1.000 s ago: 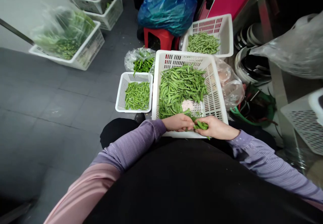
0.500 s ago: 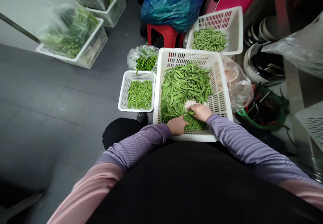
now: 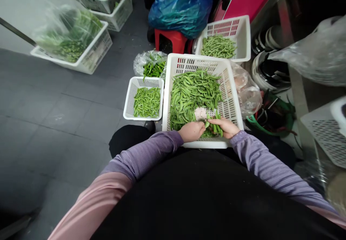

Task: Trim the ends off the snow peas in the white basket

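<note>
A large white slotted basket (image 3: pixel 238 106) in front of my lap holds a heap of green snow pea pods (image 3: pixel 194 88). Above its near end, my right hand (image 3: pixel 228 127) is closed on several pea pods (image 3: pixel 216 127), which stick out past the fingers. Close to its left, my left hand (image 3: pixel 191 131) is closed, thumb and finger pinched at the end of a single pea pod (image 3: pixel 207 124) between the two hands. Fine green trimmings (image 3: pixel 207 134) lie beneath the hands. A pale pinkish patch (image 3: pixel 200 113) shows among the pods.
Left of the large basket stands a small white basket (image 3: pixel 130 103) of green pods, with a bag of green peppers (image 3: pixel 154 68) behind it. A basket of green beans (image 3: pixel 244 48), a red stool (image 3: pixel 173 39) under a blue bag (image 3: pixel 181 9), and stacked buckets (image 3: pixel 270 74) stand beyond.
My right hand has risen and shifted right, and several pods now show in it. My left hand has turned and closed in a pinch beside it. The view has shifted slightly.
</note>
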The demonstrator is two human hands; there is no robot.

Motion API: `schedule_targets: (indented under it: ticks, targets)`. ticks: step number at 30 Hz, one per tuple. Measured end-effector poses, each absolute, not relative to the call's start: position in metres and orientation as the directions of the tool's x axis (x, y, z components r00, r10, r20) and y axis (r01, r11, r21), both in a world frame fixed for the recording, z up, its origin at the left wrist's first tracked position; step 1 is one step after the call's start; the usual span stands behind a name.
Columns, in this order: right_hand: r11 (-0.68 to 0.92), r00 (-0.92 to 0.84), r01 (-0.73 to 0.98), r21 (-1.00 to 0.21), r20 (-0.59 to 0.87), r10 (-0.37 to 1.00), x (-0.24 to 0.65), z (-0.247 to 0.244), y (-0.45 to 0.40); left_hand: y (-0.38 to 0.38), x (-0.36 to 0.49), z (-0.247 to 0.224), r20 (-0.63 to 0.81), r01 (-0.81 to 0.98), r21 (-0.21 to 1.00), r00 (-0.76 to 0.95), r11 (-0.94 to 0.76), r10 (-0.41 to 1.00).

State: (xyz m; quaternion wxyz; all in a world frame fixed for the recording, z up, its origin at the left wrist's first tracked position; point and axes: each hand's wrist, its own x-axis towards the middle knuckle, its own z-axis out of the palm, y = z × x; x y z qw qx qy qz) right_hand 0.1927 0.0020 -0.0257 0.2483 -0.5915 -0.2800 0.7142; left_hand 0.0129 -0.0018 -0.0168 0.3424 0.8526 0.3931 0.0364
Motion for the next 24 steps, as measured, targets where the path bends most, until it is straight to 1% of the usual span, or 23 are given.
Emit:
schedule_targets:
  ticks: [3,6,9,12,14,15,18,20,22,24]
  targets:
    - [-0.752,-0.127,-0.144,-0.643,-0.742,0.658,0.183,-0.017,-0.01,-0.006,0.014,-0.014,-0.143,0.624,0.586,0.708,-0.517,0.692]
    - [-0.749,-0.099,-0.205,-0.63,-0.748,0.656,0.177,-0.01,-0.017,-0.01,0.012,-0.011,-0.108,0.606,0.544,0.737,-0.58,0.668]
    - [-0.746,-0.077,-0.234,-0.624,-0.753,0.654,0.171,-0.005,-0.021,-0.016,0.01,-0.008,-0.077,0.608,0.492,0.743,-0.623,0.664]
    - [-0.791,-0.14,-0.198,-0.579,-0.782,0.608,0.167,0.004,-0.026,-0.02,0.007,-0.005,-0.012,0.57,0.481,0.763,-0.666,0.646]
    - [-0.803,-0.219,-0.135,-0.581,-0.773,0.596,0.166,0.012,-0.031,-0.017,0.004,-0.004,0.007,0.578,0.492,0.745,-0.651,0.667]
    - [-0.8,-0.255,-0.109,-0.589,-0.762,0.596,0.167,0.016,-0.034,-0.013,0.002,-0.004,-0.003,0.617,0.495,0.706,-0.612,0.709]
    - [-0.801,-0.304,-0.082,-0.593,-0.75,0.587,0.175,0.025,-0.041,0.002,-0.006,-0.006,-0.079,0.772,0.483,0.509,-0.413,0.857]
    - [-0.816,-0.302,-0.083,-0.572,-0.766,0.567,0.181,0.028,-0.045,0.008,-0.01,-0.006,-0.129,0.81,0.475,0.45,-0.344,0.884]
    - [-0.822,-0.298,-0.089,-0.562,-0.773,0.56,0.186,0.027,-0.048,0.006,-0.01,-0.005,-0.139,0.79,0.48,0.497,-0.381,0.857]
    - [-0.825,-0.303,-0.083,-0.559,-0.774,0.556,0.189,0.024,-0.05,-0.003,-0.006,-0.001,-0.083,0.734,0.477,0.586,-0.484,0.806]
